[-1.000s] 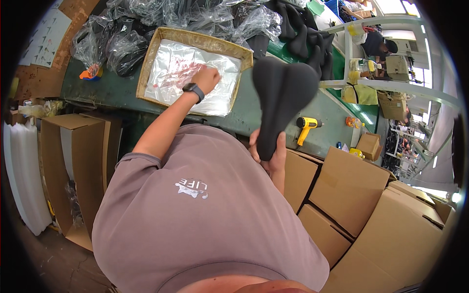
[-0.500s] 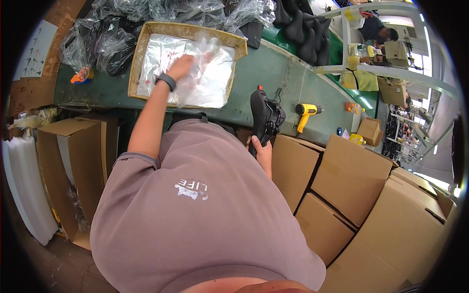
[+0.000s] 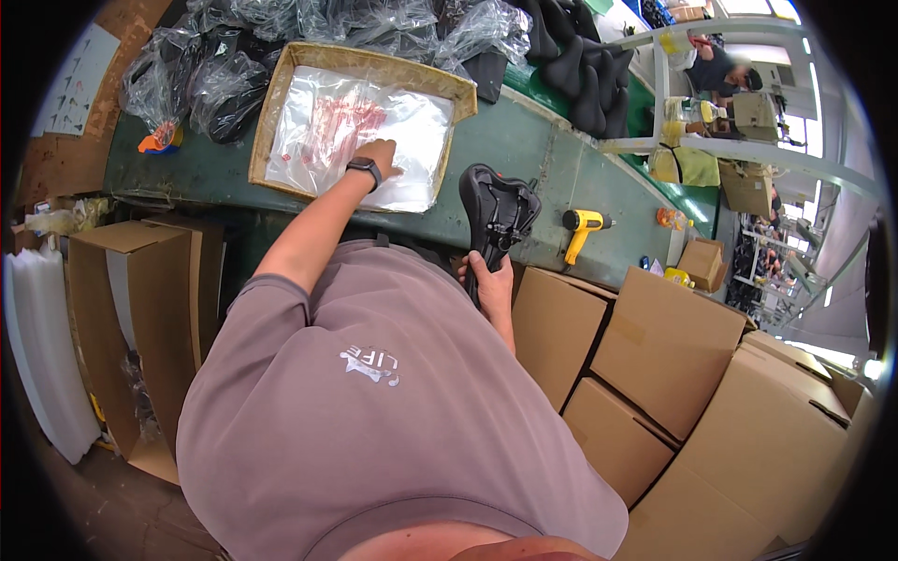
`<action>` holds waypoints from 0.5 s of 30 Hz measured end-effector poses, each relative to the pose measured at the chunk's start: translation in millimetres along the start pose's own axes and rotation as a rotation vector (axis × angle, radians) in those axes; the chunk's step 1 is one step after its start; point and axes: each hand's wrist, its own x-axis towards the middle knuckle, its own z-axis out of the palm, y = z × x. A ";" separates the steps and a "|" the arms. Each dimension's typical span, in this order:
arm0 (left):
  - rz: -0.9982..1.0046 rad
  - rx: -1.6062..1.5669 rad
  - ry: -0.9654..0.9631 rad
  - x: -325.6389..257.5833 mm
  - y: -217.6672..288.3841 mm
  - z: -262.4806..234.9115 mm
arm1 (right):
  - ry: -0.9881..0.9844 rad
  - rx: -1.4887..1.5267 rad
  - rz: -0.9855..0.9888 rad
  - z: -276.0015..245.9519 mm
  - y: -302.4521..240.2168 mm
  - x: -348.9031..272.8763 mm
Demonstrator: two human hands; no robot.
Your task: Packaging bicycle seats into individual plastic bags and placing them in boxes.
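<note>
A black bicycle saddle (image 3: pixel 479 201) is held by its narrow nose in my right hand (image 3: pixel 493 279), just beyond the near edge of the green bench. Its underside, with rails and a clamp, faces partly up. My left hand (image 3: pixel 377 159) rests on a stack of clear plastic bags (image 3: pixel 313 122), fingers stretched over the top sheet and partly hidden. Reddish printing shows through the bags. They lie in a shallow cardboard tray (image 3: pixel 263 140) with a worn rim.
On the green bench (image 3: pixel 552 168), a yellow heat gun (image 3: pixel 582 229) lies right of the saddle. Bagged black saddles (image 3: pixel 224 84) line the back, with unbagged black saddles (image 3: pixel 599 84) further right. Cardboard boxes (image 3: pixel 669 346) stand at right; an open carton (image 3: pixel 140 280) stands at left.
My left hand has moved right and nearer across the bags; the blurred, lifted plastic now lies flat. The saddle has turned, showing more of its underside, and shifted slightly left.
</note>
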 end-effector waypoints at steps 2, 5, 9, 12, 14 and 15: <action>-0.038 0.031 0.000 0.9 -7.8 15.4 | -0.011 -0.036 -0.042 8.2 -4.2 -1.3; -0.117 -0.115 0.014 2.9 -18.8 18.1 | 0.053 -0.136 -0.270 21.6 -3.3 4.3; -0.086 -0.266 0.150 -18.8 -3.7 0.3 | -0.082 0.069 -0.155 25.3 26.0 48.9; -0.014 -0.315 0.146 -43.8 8.8 -12.1 | -0.342 0.081 -0.013 48.3 14.0 78.7; 0.073 -0.261 0.103 -62.4 34.2 -33.3 | -0.406 0.178 0.052 75.0 -2.4 84.3; 0.121 -0.296 0.086 -74.4 39.5 -34.6 | -0.485 0.261 0.125 92.0 -11.7 84.7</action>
